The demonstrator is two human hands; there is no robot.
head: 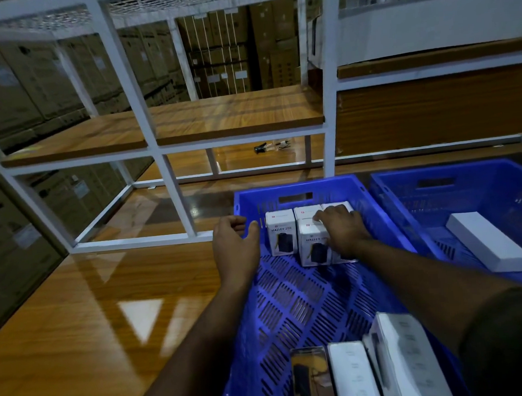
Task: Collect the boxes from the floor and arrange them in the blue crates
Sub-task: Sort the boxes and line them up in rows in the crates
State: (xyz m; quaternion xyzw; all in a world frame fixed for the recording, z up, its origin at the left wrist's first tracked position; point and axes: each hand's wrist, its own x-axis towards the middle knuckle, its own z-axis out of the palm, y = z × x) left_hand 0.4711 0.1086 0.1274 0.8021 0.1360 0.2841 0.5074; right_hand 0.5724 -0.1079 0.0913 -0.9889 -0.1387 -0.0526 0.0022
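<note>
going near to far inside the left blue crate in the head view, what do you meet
White boxes at the near end → bare perforated crate floor → right hand on the HALLEY boxes → far crate wall with its handle slot. The left hand rests at the left rim, level with those boxes.

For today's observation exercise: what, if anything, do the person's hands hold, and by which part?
The right hand rests on top of the front white box in the near blue crate, fingers curled over its top edge. The left hand holds nothing.
</note>
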